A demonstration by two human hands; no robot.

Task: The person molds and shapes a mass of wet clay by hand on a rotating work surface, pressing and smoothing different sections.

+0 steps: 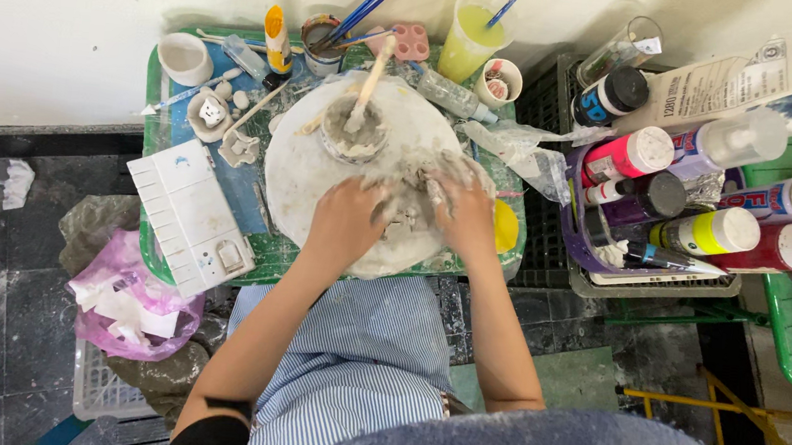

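Note:
Both hands press on a lump of grey clay (409,216) that lies on a round white board (303,180). My left hand (346,220) grips the lump from the left side. My right hand (461,205) covers it from the right, its fingers smeared with clay. Just behind the hands stands a small clay-caked cup (353,133) with a wooden stick (372,80) leaning in it. The board rests on a green tray (154,146).
A white paint palette (189,214) lies left of the board. Small white clay pieces (210,113), a white cup (184,57), a jar of brushes (322,36) and a yellow-green cup (472,36) line the back. Paint bottles (707,209) fill a basket at right. A pink bag (127,298) sits on the floor.

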